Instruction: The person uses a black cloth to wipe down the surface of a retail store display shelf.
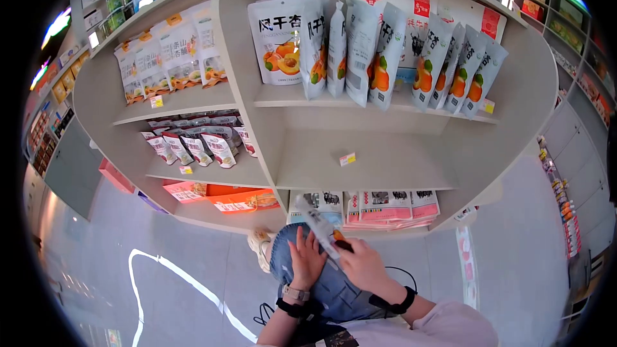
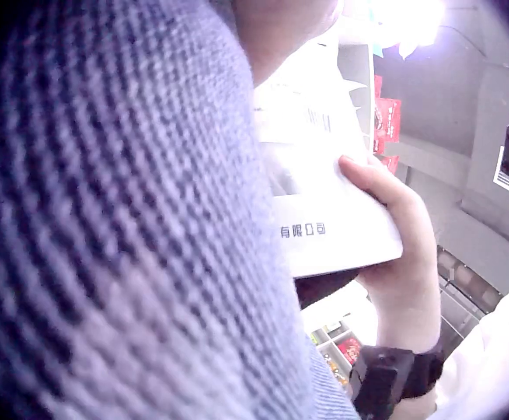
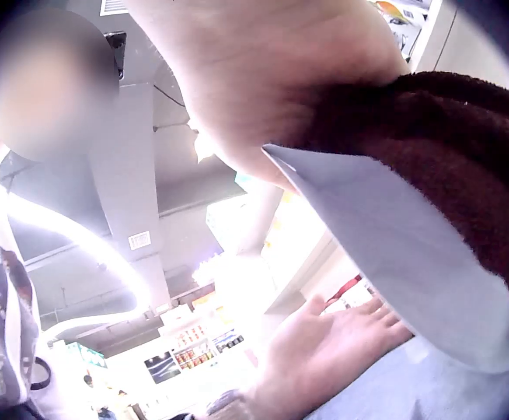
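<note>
My right hand (image 1: 365, 268) grips a light-coloured stand-up pouch (image 1: 316, 223) near its lower end, tilted above the denim-covered knee. In the left wrist view, the thumb lies on the pouch's (image 2: 346, 223) printed face. A dark brown cloth (image 3: 438, 175) is held in the same hand, against the pouch in the right wrist view. My left hand (image 1: 306, 260), palm raised and fingers extended, is just left of the pouch over the knee. From the right wrist, the left hand (image 3: 324, 350) appears beyond the pouch's edge.
Ahead stands a curved beige shelf unit (image 1: 360, 148). Its upper right shelf carries several apricot pouches (image 1: 279, 42); smaller snack pouches (image 1: 218, 148) fill the left side. Flat packs (image 1: 392, 209) lie on the bottom shelf. A price tag (image 1: 348, 159) sits on the middle shelf.
</note>
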